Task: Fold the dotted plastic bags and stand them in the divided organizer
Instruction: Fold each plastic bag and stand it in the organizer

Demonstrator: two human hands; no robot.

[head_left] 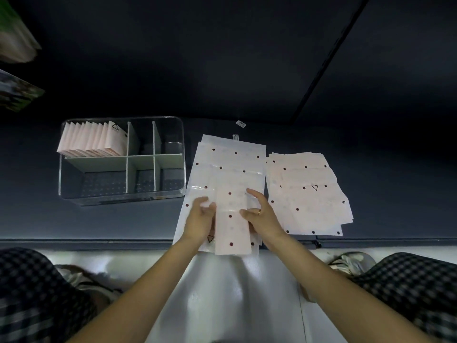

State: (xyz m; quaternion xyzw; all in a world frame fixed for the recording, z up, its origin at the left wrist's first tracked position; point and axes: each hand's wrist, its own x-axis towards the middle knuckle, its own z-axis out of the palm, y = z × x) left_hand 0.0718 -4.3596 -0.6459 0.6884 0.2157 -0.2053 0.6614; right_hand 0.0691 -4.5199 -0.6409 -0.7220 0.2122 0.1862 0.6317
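Dotted plastic bag point(231, 219): folded to narrow strip, lying on flat stack at counter point(123, 219) edge. Left hand point(201, 219) and right hand point(259, 214), fingers loosely curled, pinching long edges. Probably light, limp, slippery; best gripped along creases.

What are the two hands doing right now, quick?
Left hand: fingers curled on the left edge of the folded strip, holding it.
Right hand: fingers curled on the strip's right edge, holding it too.

Dim scene, dark vignetted top, glare on the floor, blurred, warped edges.
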